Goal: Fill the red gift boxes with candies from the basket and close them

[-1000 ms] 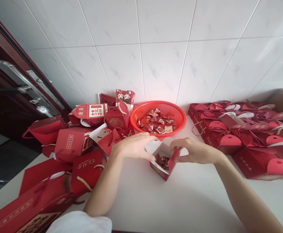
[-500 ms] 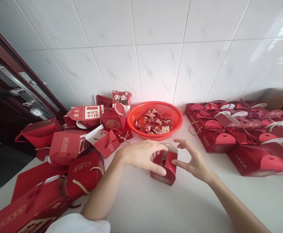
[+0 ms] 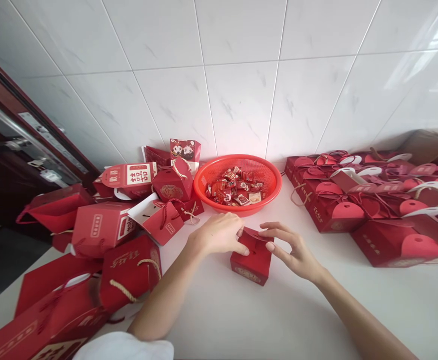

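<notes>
A small red gift box (image 3: 250,271) with a gold pattern on its front stands on the white table in front of me. Its top flaps are folded inward, leaving a slit between them. My left hand (image 3: 221,235) grips the box top from the left, thumb on the front flap and fingers curled at the far side. From the right, my right hand (image 3: 296,250) holds the back right corner of the top between thumb and fingers. Behind the box sits a red plastic basket (image 3: 199,192) with wrapped candies (image 3: 237,187) in it.
Red gift boxes and bags (image 3: 104,225), several with rope handles, are heaped on the left. Rows of closed red boxes (image 3: 339,212) stand on the right. A cardboard box (image 3: 431,145) is at the back right. The tiled wall (image 3: 241,100) rises behind, and a door handle (image 3: 12,132) shows at left.
The flaps of the small box have gone from standing up to folded down over the opening. My left thumb now presses the front flap, and my right fingers have come onto the back flap.
</notes>
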The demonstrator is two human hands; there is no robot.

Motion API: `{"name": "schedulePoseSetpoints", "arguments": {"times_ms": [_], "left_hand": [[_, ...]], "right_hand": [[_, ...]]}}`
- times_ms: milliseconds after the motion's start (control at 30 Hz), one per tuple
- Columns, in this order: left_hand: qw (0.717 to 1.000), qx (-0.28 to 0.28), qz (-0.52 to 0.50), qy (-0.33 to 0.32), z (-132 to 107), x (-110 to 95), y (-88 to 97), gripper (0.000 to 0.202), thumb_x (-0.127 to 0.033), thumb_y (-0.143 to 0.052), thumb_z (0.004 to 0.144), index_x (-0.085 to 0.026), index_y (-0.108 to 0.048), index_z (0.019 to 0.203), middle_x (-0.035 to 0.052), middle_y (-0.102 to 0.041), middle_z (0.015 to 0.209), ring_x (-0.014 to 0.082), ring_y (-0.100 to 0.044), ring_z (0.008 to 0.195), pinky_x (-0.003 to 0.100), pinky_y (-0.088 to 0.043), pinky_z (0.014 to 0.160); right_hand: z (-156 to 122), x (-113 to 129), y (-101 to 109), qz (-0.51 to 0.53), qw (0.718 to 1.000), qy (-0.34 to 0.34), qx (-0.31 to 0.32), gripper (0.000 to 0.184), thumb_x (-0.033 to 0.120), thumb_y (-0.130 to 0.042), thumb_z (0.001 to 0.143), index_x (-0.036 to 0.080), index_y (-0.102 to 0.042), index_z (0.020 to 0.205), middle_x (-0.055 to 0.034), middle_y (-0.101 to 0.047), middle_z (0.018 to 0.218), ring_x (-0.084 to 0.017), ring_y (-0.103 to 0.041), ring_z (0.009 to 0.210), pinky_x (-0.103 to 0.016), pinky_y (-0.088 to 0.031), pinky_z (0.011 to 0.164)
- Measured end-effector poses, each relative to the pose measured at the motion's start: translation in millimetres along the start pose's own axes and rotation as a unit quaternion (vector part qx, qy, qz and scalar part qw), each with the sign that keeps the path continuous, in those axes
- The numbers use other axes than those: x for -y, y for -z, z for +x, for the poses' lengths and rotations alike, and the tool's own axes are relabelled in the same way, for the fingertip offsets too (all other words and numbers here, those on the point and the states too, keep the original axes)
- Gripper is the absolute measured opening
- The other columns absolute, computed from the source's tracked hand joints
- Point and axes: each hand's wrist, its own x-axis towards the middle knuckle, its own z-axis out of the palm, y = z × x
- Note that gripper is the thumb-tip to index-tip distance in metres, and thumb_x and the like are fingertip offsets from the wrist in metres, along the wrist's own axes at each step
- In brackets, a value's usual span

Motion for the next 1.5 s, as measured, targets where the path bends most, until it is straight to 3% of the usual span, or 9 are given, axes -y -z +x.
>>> {"name": "schedulePoseSetpoints", "arguments": {"times_ms": [133,333,567,700,800,1000,1167,1267,1500], "left_hand": [[1.000,-0.006,-0.026,0.007,2,3,-3.2,0.044,-0.055,-0.076,0.069,-0.023,-0.058,0.094,0.0018,-0.065,0.100,0.0243,-0.062,0.092,0.028,-0.040,0.065],[0.991,0.048,-0.083,-0.094,15,12,-9.3,0.032,-0.043,-0.071,0.079,-0.027,-0.063,0.106,0.0015,-0.061,0.112,0.0223,-0.062,0.099,0.027,-0.044,0.073],[0.989,0.006,-0.120,-0.088,29,12,-20.2,0.031,-0.045,-0.068,0.083,-0.027,-0.060,0.106,0.0003,-0.066,0.114,0.0239,-0.060,0.109,0.029,-0.043,0.077],[0.990,-0.052,-0.118,-0.065,30,2,-21.1,0.023,-0.043,-0.064,0.087,-0.023,-0.057,0.095,0.0000,-0.068,0.102,0.0216,-0.064,0.096,0.030,-0.042,0.073],[0.991,-0.047,-0.115,-0.059,26,-2,-17.9,0.024,-0.047,-0.057,0.090,-0.023,-0.058,0.097,0.0017,-0.068,0.103,0.0230,-0.064,0.097,0.031,-0.044,0.073],[0.994,0.031,-0.089,-0.060,17,-5,-14.1,0.072,-0.061,-0.072,0.072,-0.034,-0.050,0.135,0.0054,-0.057,0.125,0.0314,-0.058,0.118,0.037,-0.049,0.087],[0.995,0.009,-0.086,-0.048,19,-12,-21.0,0.074,-0.065,-0.069,0.073,-0.034,-0.047,0.137,0.0078,-0.056,0.119,0.0339,-0.060,0.113,0.042,-0.049,0.088],[0.995,-0.009,-0.081,-0.051,20,-14,-25.2,0.069,-0.068,-0.068,0.072,-0.029,-0.052,0.127,0.0082,-0.057,0.112,0.0348,-0.062,0.109,0.042,-0.050,0.086],[0.995,0.008,-0.063,-0.078,12,-16,-23.9,0.070,-0.050,-0.073,0.071,-0.030,-0.050,0.133,0.0088,-0.058,0.123,0.0341,-0.061,0.115,0.040,-0.051,0.088]], "right_hand": [[-1,2,-1,-0.021,0.999,0.024,0.027,0.027,0.040,-0.056,0.098,0.022,-0.070,0.112,-0.0142,-0.066,0.122,-0.025,-0.067,0.111,-0.041,-0.057,0.093],[-2,0,3,-0.034,0.998,0.012,0.051,0.036,0.048,-0.059,0.095,0.023,-0.064,0.121,-0.0156,-0.060,0.131,-0.027,-0.063,0.119,-0.044,-0.054,0.099],[-3,1,9,-0.055,0.993,0.003,0.101,0.078,0.061,-0.072,0.079,0.026,-0.046,0.145,-0.0171,-0.044,0.151,-0.033,-0.046,0.139,-0.048,-0.045,0.110],[-3,1,7,-0.072,0.993,-0.026,0.093,0.066,0.059,-0.067,0.085,0.029,-0.050,0.141,-0.0148,-0.042,0.153,-0.033,-0.036,0.146,-0.050,-0.041,0.113],[-2,-2,10,-0.059,0.992,-0.070,0.091,0.060,0.057,-0.064,0.088,0.028,-0.052,0.139,-0.0147,-0.037,0.157,-0.033,-0.034,0.147,-0.052,-0.042,0.113],[0,-5,21,-0.049,0.989,-0.093,0.104,0.060,0.053,-0.066,0.086,0.026,-0.054,0.138,-0.0145,-0.038,0.157,-0.034,-0.022,0.152,-0.051,-0.044,0.110],[-7,2,15,-0.150,0.984,-0.076,0.065,0.054,0.036,-0.060,0.090,0.025,-0.050,0.141,-0.0173,-0.029,0.161,-0.036,-0.031,0.148,-0.056,-0.044,0.108],[-13,11,3,-0.230,0.971,-0.052,0.030,0.053,0.027,-0.055,0.090,0.022,-0.049,0.142,-0.0202,-0.035,0.157,-0.037,-0.030,0.149,-0.060,-0.040,0.111],[-21,21,-24,-0.292,0.950,-0.100,-0.043,0.048,0.047,-0.055,0.093,0.021,-0.053,0.133,-0.0226,-0.039,0.152,-0.042,-0.033,0.146,-0.063,-0.042,0.107]]}}
